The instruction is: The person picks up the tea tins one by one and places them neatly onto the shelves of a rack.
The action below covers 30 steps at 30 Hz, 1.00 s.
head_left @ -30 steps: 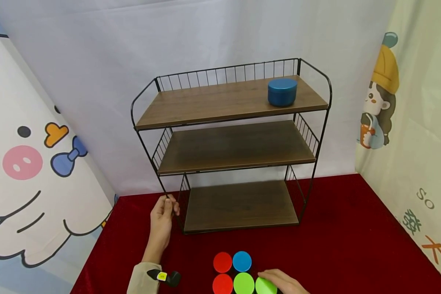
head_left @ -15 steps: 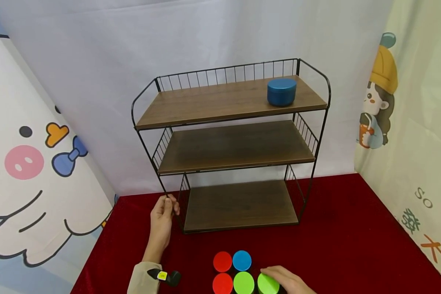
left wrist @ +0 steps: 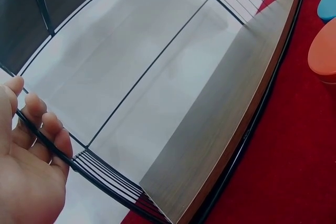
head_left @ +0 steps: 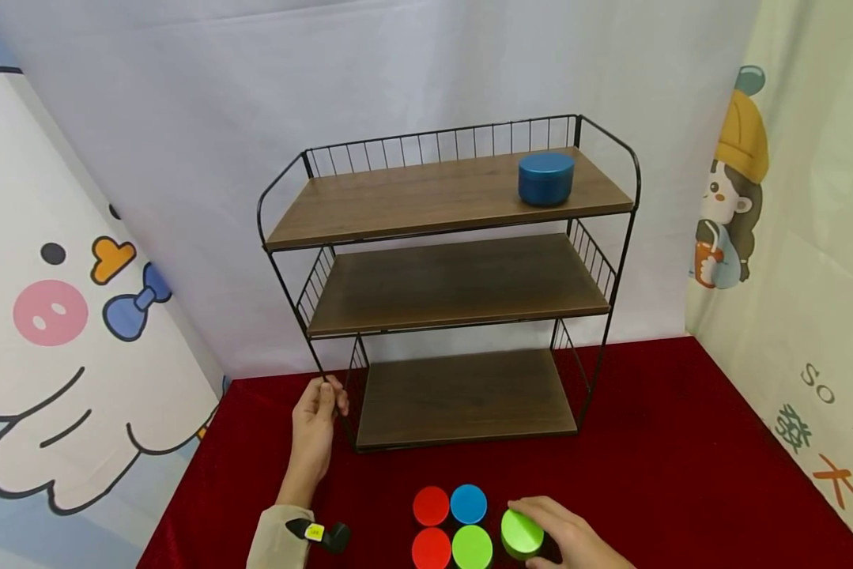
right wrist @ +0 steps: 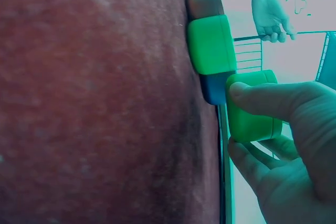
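My left hand (head_left: 315,415) grips the left front post of a three-tier shelf rack (head_left: 462,284) with dark wire frame and brown boards. In the left wrist view, the fingers (left wrist: 50,129) curl round the black metal rod. My right hand (head_left: 575,537) holds a round green tin (head_left: 522,533) at the bottom of the head view. Thumb and fingers pinch its sides in the right wrist view, where the tin (right wrist: 252,108) looks raised off the cloth. Left of it stand another green tin (head_left: 472,547), a blue tin (head_left: 468,504) and two red tins (head_left: 431,506).
A blue tin (head_left: 545,178) stands on the top board, towards the right. Red cloth (head_left: 668,442) covers the table. A pale curtain (head_left: 426,71) hangs behind the rack, with printed cartoon cloths at both sides.
My right hand has moved the green tin slightly right and up, away from the other green tin, and its side now shows. My left hand stays on the post.
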Each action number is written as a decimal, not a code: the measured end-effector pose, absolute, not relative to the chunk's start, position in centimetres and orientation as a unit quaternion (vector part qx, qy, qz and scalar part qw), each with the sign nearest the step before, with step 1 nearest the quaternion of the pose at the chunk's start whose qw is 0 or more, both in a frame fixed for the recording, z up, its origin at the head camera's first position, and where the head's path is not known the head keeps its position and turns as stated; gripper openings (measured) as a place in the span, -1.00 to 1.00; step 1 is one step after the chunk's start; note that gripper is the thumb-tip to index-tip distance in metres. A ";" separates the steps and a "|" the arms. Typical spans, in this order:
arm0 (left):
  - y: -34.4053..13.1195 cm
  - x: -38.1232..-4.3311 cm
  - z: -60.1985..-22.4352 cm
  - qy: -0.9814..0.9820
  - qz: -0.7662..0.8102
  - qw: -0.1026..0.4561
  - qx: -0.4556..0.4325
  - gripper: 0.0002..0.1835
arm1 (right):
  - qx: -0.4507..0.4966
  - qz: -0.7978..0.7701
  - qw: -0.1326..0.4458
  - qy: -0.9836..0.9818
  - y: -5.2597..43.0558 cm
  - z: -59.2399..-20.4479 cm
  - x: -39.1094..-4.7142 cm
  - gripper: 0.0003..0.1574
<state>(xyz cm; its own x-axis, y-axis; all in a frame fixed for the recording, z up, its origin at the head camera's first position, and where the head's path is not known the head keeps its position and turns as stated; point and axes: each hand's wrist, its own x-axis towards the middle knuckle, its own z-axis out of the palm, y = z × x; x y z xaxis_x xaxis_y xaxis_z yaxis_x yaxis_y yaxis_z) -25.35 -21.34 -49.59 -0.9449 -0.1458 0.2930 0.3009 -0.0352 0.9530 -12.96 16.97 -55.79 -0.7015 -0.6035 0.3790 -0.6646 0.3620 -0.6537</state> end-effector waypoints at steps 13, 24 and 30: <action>-21.2 -25.4 -49.6 -0.675 -0.718 0.162 -0.058 -0.56 | 0.305 0.392 0.096 -0.863 17.1 -52.2 -13.8 -0.12; -21.1 -25.5 -49.5 -0.675 -0.716 0.162 -0.066 -0.57 | 0.277 0.374 0.171 -0.868 16.5 -50.3 -15.0 -0.05; -21.3 -25.5 -49.7 -0.682 -0.709 0.167 -0.061 -0.57 | 0.286 0.373 0.184 -0.864 15.5 -49.4 -15.7 -0.07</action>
<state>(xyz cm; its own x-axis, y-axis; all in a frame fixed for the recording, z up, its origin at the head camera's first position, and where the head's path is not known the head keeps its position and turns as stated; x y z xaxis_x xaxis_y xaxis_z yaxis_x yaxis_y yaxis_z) -25.46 -21.32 -49.69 -0.9365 -0.1543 0.3148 0.3207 -0.0142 0.9471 -15.66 15.50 -49.42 -0.7689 -0.3563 0.5309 -0.6307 0.5591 -0.5382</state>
